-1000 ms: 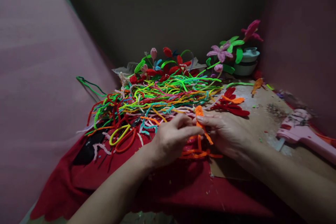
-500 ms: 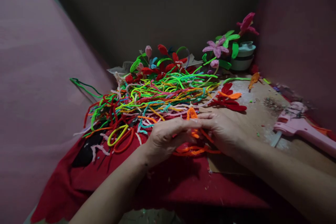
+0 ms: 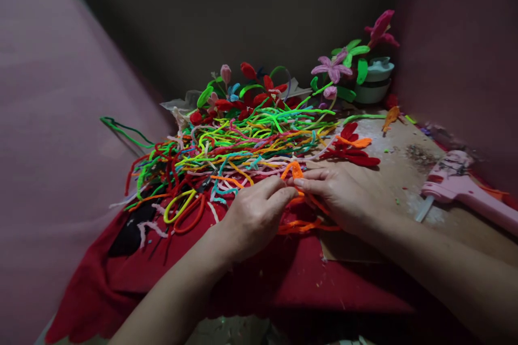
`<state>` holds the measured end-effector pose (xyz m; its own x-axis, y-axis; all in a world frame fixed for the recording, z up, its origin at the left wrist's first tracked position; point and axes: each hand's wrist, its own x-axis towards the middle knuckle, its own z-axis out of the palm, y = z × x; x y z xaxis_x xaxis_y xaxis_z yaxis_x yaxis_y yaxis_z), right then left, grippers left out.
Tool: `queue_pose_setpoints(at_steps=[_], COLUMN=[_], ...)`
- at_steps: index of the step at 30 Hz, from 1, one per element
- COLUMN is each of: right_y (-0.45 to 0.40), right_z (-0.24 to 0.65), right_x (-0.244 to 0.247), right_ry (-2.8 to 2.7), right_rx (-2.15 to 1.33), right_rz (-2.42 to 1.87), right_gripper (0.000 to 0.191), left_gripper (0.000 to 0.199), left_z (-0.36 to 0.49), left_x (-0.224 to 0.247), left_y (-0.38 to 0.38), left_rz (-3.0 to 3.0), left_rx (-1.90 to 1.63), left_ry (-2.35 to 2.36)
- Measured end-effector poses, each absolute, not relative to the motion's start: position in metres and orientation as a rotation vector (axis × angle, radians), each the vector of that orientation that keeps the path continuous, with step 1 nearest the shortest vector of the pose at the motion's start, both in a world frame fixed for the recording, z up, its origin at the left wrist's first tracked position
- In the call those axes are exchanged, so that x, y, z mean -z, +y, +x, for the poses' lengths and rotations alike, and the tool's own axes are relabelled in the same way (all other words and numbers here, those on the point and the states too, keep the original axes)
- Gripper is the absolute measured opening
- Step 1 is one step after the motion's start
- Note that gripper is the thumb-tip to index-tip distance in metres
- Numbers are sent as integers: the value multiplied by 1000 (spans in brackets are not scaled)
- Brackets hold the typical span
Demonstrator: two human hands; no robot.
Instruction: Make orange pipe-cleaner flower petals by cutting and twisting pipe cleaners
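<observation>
An orange pipe cleaner (image 3: 297,169), bent into a narrow loop at its top, is pinched between both of my hands. My left hand (image 3: 254,215) closes its thumb and fingers on it from the left, the back of the hand facing me. From the right, my right hand (image 3: 340,194) grips it between thumb and forefinger. More orange lengths hang and curl beneath my fingers, just over the red cloth (image 3: 259,280). Part of the orange piece is hidden behind the fingers.
Beyond my hands lies a heap of coloured pipe cleaners (image 3: 259,140). Yellow-and-red-handled scissors (image 3: 180,207) rest left. At right are red petals (image 3: 356,156) and a pink glue gun (image 3: 473,194) on a board (image 3: 376,172). A flower pot (image 3: 374,89) stands behind.
My left hand has rolled over, its fingers now curled in and its back turned up. The orange loop stays between my hands and has spread wider. The view has shifted slightly.
</observation>
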<state>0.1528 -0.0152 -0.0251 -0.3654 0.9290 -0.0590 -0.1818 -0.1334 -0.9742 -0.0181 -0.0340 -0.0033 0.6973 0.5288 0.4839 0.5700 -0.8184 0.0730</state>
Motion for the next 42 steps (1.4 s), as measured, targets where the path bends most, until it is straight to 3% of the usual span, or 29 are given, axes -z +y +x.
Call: queue_pose_setpoints(at_steps=[10,20,25,28,32,36,42], right_y=[-17,-19,-22,-21,-21,-22,-25], right_z=[152,152,152,152,151,151,151], right_x=[20,21,14,15,22,28,31], right_ry=[-1384,-1348,-1248,-1061,-966,-966,-1005], right_rx=[-1483,-1563,-1646,-1846,-1981,-1987,-1980], right_rz=[-1120,-1196,-1120,-965,-756,-752,-741], right_gripper=[21,16,16,13,16,12,11], left_gripper=[18,19,19,15,33,40,35], left_z=[-14,-6,-5,-5,-3,-1,-1], left_x=[5,7,8,3,-2,-1,5], left_y=[-37,-43,-42,-40,-36,-32,-31], left_rz=[-2688,-2612,-2871,-3007,-2945,-3052,-3015], left_rx=[617,447,899,1427,2123,2102,2080], left_ry=[-990,-777,-939,-1454,-2162,-2393,-2270])
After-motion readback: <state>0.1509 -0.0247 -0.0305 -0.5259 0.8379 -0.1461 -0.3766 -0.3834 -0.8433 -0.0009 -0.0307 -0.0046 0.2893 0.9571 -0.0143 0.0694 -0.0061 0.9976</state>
